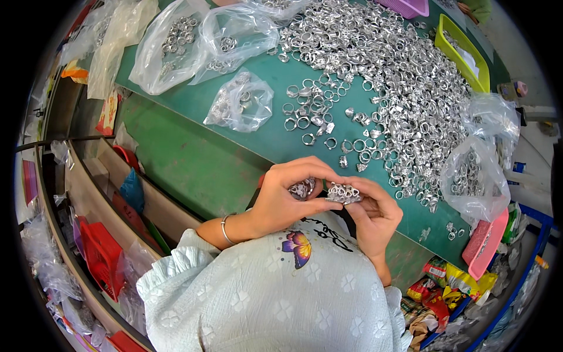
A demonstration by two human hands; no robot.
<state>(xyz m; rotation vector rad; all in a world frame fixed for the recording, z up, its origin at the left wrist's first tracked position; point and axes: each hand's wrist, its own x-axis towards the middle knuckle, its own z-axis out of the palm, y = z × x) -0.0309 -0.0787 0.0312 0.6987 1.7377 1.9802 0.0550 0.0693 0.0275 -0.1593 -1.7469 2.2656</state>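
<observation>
My left hand [281,196] is curled in front of my chest, with a bunch of silver rings [302,189] showing in its palm. Its thumb and forefinger reach to a silver openwork ring piece [343,193]; whether this is one ring or several together I cannot tell. From the other side my right hand [375,214] closes its fingertips and thumb on the same piece. Just beyond the hands, loose silver rings [364,156] lie on the green tabletop [281,144], at the near edge of a big heap of rings [404,88].
Clear plastic bags of rings [240,102] lie at the table's left, and another ring bag [474,182] at its right. A yellow-green basket [476,58] and a pink basket [487,243] stand along the right side. Red baskets [102,258] sit on shelving at left.
</observation>
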